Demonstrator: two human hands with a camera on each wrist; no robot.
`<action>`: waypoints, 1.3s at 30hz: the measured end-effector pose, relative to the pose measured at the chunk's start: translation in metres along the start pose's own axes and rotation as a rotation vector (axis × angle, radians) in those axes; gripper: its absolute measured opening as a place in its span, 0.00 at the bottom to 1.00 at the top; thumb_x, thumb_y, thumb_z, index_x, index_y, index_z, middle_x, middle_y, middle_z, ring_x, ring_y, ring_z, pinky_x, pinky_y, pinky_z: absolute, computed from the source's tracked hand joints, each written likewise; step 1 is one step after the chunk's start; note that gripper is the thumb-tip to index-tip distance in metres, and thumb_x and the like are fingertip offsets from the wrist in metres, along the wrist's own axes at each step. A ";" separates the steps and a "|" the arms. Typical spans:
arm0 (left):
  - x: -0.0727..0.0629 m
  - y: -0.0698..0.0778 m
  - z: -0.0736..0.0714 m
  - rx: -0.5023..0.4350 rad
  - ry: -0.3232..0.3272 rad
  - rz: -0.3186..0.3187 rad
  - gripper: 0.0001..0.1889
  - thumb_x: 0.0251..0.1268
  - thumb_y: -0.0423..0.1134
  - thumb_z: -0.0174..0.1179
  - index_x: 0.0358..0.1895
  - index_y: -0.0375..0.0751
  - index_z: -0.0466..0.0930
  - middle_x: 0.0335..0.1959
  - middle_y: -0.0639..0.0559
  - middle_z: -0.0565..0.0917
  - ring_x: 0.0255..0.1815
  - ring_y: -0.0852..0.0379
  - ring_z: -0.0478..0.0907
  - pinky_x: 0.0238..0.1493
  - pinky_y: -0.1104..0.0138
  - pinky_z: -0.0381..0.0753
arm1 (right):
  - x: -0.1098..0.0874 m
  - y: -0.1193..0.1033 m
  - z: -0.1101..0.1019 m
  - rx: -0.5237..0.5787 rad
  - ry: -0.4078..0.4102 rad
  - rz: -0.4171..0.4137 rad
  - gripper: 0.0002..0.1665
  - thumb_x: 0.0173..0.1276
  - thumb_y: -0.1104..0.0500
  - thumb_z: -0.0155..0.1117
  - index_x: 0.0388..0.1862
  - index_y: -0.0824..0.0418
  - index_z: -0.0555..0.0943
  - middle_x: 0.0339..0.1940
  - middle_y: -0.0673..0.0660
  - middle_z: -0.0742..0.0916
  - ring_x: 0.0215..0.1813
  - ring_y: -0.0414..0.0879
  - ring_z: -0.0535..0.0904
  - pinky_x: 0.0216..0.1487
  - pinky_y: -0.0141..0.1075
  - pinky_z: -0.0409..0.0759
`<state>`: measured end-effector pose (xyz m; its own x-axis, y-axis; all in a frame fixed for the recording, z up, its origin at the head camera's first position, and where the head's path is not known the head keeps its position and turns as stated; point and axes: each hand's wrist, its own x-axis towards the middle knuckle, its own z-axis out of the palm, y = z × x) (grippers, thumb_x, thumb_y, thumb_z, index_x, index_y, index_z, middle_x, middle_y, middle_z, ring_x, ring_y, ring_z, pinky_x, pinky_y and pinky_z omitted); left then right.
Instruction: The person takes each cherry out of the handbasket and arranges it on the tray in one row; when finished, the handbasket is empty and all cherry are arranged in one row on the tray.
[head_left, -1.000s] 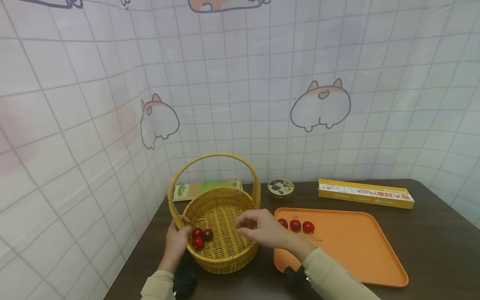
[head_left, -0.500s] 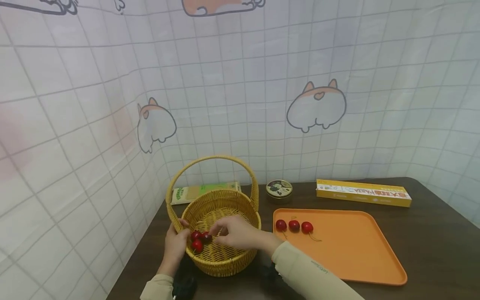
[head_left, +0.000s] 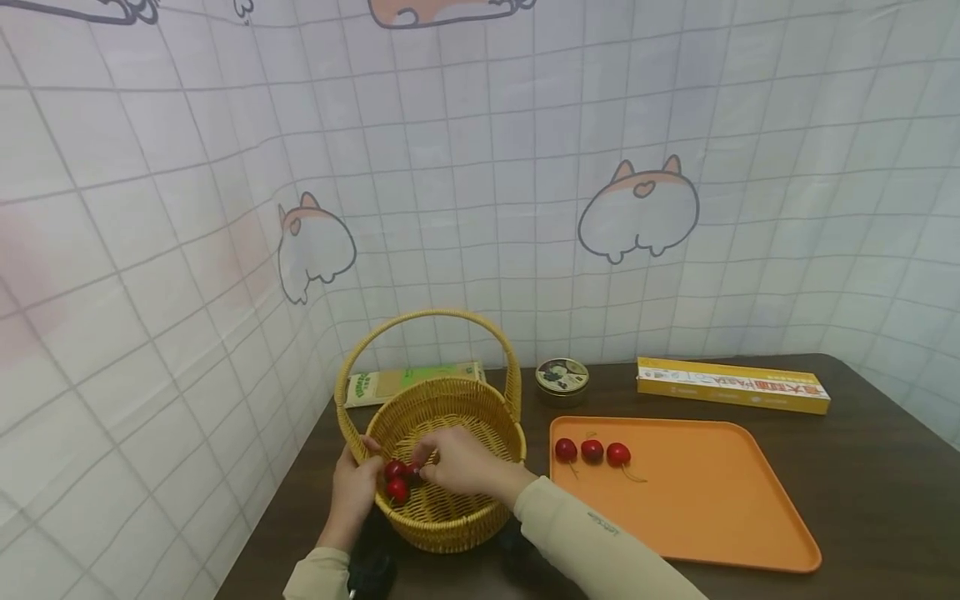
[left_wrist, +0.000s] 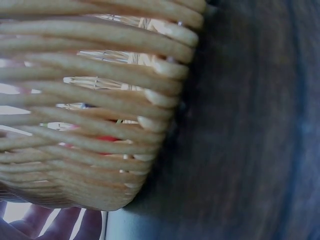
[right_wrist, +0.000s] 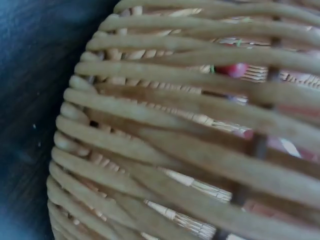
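Note:
A yellow wicker basket point(head_left: 450, 533) with a tall arched handle stands on the dark table. My left hand point(head_left: 352, 492) grips its left rim by the foot of the handle, thumb inside. Two red cherries point(head_left: 397, 490) lie within, against the left wall. Beside them, a darker cherry point(head_left: 414, 473) is between the thumb and forefinger of my right hand point(head_left: 461, 462), which reaches into the basket and pinches it. The left wrist view shows the woven wall point(left_wrist: 90, 100) up close, with left fingers point(left_wrist: 65, 222) below. Through the weave point(right_wrist: 150, 120) in the right wrist view, red shows.
Right of the basket lies an orange tray point(head_left: 697, 500) with three stemmed cherries point(head_left: 592, 452) near its far left corner. Behind stand a round tin point(head_left: 562, 379), a yellow pasta box point(head_left: 731, 387) and a green-and-tan packet point(head_left: 412, 381). A patterned curtain point(head_left: 525, 208) surrounds the table.
My right hand has moved left and down from over the basket's right side to the darker cherry. My left hand keeps its hold on the rim. The tray's cherries stay put.

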<state>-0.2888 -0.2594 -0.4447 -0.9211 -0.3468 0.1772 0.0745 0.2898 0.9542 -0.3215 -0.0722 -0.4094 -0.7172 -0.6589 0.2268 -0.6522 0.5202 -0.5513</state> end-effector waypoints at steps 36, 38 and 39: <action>0.001 0.001 0.000 0.056 0.013 0.005 0.12 0.56 0.27 0.50 0.46 0.36 0.69 0.30 0.47 0.71 0.29 0.54 0.69 0.32 0.63 0.69 | 0.005 0.003 0.010 -0.115 -0.122 0.052 0.16 0.57 0.64 0.71 0.46 0.56 0.85 0.39 0.46 0.87 0.41 0.35 0.79 0.46 0.30 0.77; 0.000 0.000 0.001 0.054 0.013 0.004 0.13 0.56 0.27 0.50 0.46 0.35 0.69 0.31 0.47 0.71 0.29 0.54 0.69 0.33 0.63 0.70 | 0.004 0.004 0.010 -0.114 -0.129 0.074 0.18 0.56 0.63 0.73 0.48 0.56 0.85 0.40 0.46 0.87 0.43 0.36 0.79 0.47 0.31 0.77; 0.000 0.000 0.001 0.051 0.012 0.004 0.13 0.57 0.27 0.50 0.46 0.35 0.69 0.32 0.46 0.71 0.30 0.54 0.69 0.33 0.63 0.70 | 0.004 0.004 0.010 -0.114 -0.135 0.084 0.19 0.56 0.63 0.73 0.48 0.56 0.85 0.40 0.46 0.87 0.43 0.36 0.80 0.47 0.31 0.77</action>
<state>-0.2891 -0.2585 -0.4444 -0.9161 -0.3558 0.1846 0.0587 0.3364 0.9399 -0.3242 -0.0783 -0.4188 -0.7359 -0.6735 0.0698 -0.6204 0.6295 -0.4678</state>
